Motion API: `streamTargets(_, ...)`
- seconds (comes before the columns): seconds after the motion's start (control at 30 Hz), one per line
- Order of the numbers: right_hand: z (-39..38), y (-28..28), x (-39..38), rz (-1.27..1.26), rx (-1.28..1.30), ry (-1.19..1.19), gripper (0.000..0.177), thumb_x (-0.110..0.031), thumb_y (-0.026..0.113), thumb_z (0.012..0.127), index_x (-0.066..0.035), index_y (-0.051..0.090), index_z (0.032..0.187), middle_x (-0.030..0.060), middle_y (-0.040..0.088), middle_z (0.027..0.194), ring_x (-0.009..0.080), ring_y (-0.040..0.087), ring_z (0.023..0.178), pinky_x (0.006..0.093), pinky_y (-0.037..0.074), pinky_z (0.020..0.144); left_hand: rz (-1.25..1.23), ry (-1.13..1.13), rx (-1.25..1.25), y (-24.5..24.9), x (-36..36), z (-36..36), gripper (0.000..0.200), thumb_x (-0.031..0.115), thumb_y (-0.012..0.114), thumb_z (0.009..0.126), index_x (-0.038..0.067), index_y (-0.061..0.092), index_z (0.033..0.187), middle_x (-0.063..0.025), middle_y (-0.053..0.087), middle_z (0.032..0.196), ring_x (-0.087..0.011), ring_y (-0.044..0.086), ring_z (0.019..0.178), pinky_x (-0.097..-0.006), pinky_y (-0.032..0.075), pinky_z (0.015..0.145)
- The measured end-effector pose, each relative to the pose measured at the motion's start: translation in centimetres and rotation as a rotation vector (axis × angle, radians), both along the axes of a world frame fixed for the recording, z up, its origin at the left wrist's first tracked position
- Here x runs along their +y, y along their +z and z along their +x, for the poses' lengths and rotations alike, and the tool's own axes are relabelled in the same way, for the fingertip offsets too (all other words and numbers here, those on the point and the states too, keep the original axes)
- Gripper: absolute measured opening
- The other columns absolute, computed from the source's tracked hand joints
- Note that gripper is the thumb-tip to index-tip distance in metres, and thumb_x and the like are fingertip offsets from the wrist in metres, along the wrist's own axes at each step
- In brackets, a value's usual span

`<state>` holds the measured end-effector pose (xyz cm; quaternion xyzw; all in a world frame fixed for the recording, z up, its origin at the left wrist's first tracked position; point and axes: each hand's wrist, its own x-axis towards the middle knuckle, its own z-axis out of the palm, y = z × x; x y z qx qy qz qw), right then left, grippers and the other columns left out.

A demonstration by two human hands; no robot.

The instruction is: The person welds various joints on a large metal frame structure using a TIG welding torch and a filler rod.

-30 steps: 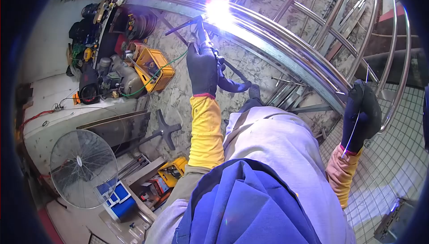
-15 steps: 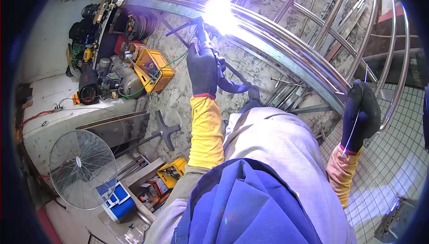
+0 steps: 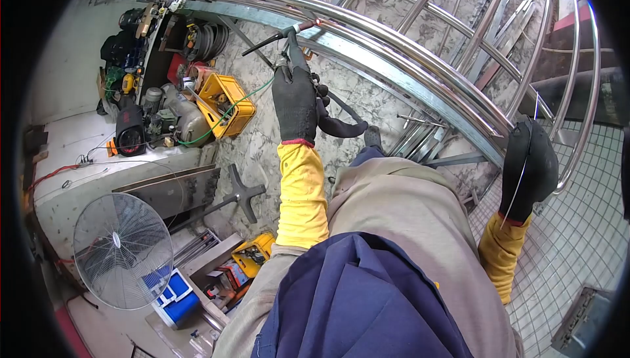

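My left hand [image 3: 293, 105], in a black glove with a yellow sleeve, is closed around a TIG welding torch [image 3: 289, 32]. The torch's reddish-brown nozzle points right, its tip close to the shiny curved tubes of a metal railing [image 3: 394, 46]; a small orange glow shows there. A black cable loops beside the glove. Over on the right, my right hand [image 3: 529, 171], also black-gloved, is closed at the railing's right end. A thin filler rod [image 3: 523, 173] runs along that hand and sticks out above and below it.
A grey steel beam [image 3: 252, 15] runs beneath the railing tubes. Yellow crate [image 3: 246, 110], compressor [image 3: 187, 118] and green hose are to the left. Lower down stand a round fan [image 3: 118, 248], a blue-and-white cooler [image 3: 176, 297] and a toolbox [image 3: 230, 276]. Metal tubes [image 3: 420, 138] lie on the marbled floor.
The glaring welding arc at the torch tip has gone out, leaving a small orange glow. Both hands stay nearly in place, and the tubes now show clearly.
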<state>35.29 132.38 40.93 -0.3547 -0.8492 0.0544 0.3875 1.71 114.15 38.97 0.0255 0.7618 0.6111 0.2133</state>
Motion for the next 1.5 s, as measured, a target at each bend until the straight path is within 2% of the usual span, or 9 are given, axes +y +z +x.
streamTargets(0.1,0.4,-1.2,0.1,-0.112,0.167,0.019,0.013,-0.006,0.075,0.099,0.0,0.081,0.108,0.0093,0.081,0.1,0.0164,0.075,0.088,0.0317,0.059,0.083,0.062,-0.057,0.008,-0.4,-0.2,-0.2,0.017,0.017,0.049,0.109,0.006,0.053,0.121,-0.0052,0.06,0.082,-0.0158,0.063,0.06,-0.0311,0.053,0.048)
streamTargets(0.3,-0.1,0.4,-0.1,-0.022,-0.024,-0.014,0.017,-0.007,0.075,0.095,0.0,0.078,0.109,0.0171,0.079,0.1,0.029,0.078,0.087,0.0365,0.061,0.081,0.033,-0.006,-0.026,0.1,-0.1,0.0,0.019,0.02,0.055,0.102,0.004,0.051,0.111,-0.0114,0.063,0.087,-0.0199,0.065,0.061,-0.0341,0.055,0.049)
streamTargets(0.37,-0.1,-0.1,0.1,0.058,0.065,0.018,0.011,-0.007,0.079,0.091,-0.002,0.079,0.101,0.0151,0.08,0.098,0.0281,0.079,0.085,0.0353,0.062,0.077,0.021,-0.009,-0.011,0.3,0.0,0.2,0.019,0.021,0.055,0.102,0.004,0.051,0.11,-0.0118,0.064,0.088,-0.0206,0.067,0.063,-0.034,0.055,0.049)
streamTargets(0.7,-0.2,0.2,0.1,0.027,-0.008,-0.01,0.012,-0.01,0.077,0.092,-0.003,0.079,0.102,0.0155,0.08,0.098,0.0293,0.079,0.085,0.0354,0.062,0.077,0.03,-0.01,-0.01,-0.2,-0.2,0.0,0.02,0.022,0.054,0.104,0.003,0.05,0.111,-0.0123,0.064,0.088,-0.0209,0.068,0.062,-0.0346,0.057,0.049)
streamTargets(0.97,0.2,-0.7,-0.1,-0.163,0.179,0.023,0.012,-0.002,0.076,0.096,0.002,0.081,0.106,0.012,0.081,0.099,0.0203,0.076,0.091,0.0328,0.059,0.084,0.054,-0.079,0.027,-0.7,-0.4,-0.2,0.014,0.018,0.048,0.11,0.006,0.053,0.114,-0.0053,0.06,0.083,-0.0158,0.064,0.059,-0.0305,0.053,0.048)
streamTargets(1.13,-0.1,0.2,0.0,0.076,0.0,0.035,0.017,-0.007,0.075,0.094,0.001,0.077,0.109,0.0173,0.079,0.099,0.0299,0.077,0.087,0.0365,0.06,0.081,0.017,-0.005,-0.007,-0.6,-0.2,-0.3,0.02,0.023,0.056,0.104,0.004,0.051,0.109,-0.0096,0.062,0.085,-0.0185,0.065,0.06,-0.0326,0.054,0.048)
streamTargets(1.37,-0.2,0.6,0.0,-0.03,-0.029,-0.019,0.013,-0.009,0.077,0.091,-0.003,0.079,0.102,0.0157,0.08,0.101,0.0301,0.079,0.089,0.0361,0.062,0.08,0.017,-0.006,-0.015,-0.1,-0.2,-0.2,0.021,0.023,0.056,0.103,0.004,0.052,0.109,-0.0114,0.063,0.087,-0.02,0.067,0.061,-0.0338,0.055,0.048)
streamTargets(1.43,-0.2,0.6,-0.1,-0.041,-0.052,-0.033,0.013,-0.01,0.077,0.093,-0.002,0.08,0.102,0.0154,0.08,0.1,0.0295,0.079,0.089,0.0357,0.062,0.081,0.016,-0.008,-0.026,-0.1,-0.2,-0.2,0.02,0.022,0.055,0.104,0.004,0.052,0.111,-0.0106,0.063,0.086,-0.0191,0.066,0.06,-0.0334,0.055,0.048)
streamTargets(1.5,0.0,-0.4,0.1,-0.097,0.132,0.037,0.012,-0.005,0.074,0.097,0.001,0.08,0.106,0.0118,0.079,0.094,0.0202,0.075,0.083,0.0318,0.058,0.079,0.046,-0.065,0.011,-0.4,-0.4,-0.4,0.018,0.019,0.051,0.108,0.005,0.053,0.119,-0.0078,0.062,0.084,-0.0164,0.065,0.059,-0.0319,0.054,0.048)
